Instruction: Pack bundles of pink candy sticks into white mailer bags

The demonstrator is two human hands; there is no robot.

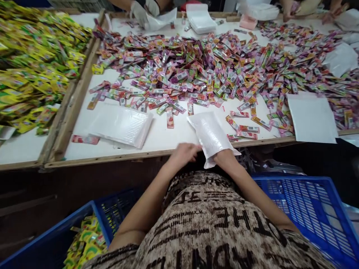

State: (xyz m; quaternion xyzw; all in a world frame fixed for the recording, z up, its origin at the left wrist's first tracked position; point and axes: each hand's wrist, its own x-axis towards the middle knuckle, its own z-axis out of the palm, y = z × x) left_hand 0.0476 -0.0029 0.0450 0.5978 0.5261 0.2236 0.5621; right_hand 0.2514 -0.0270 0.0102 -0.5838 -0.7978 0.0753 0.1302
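Note:
A white padded mailer bag (211, 130) lies slanted over the table's front edge, its opening toward me. My right hand (223, 157) reaches into that opening, so its fingers are hidden inside. Beside the bag's left edge is my left hand (183, 154), with its fingers loosely bent, one stretched toward the bag, and nothing visible in them. More flat white padded bags (123, 125) lie to the left. Small pink and purple printed sachets (170, 117) are scattered just beyond my hands, with a large heap (196, 67) of them farther back.
A wooden rim (75, 93) separates yellow-green packets (36, 63) at left. Another white bag (312, 117) overhangs the front edge at right. Blue crates (314, 209) stand below, the left one holding yellow packets (86, 239). Across the table, a co-worker's gloved hands (140, 15) handle a white bag.

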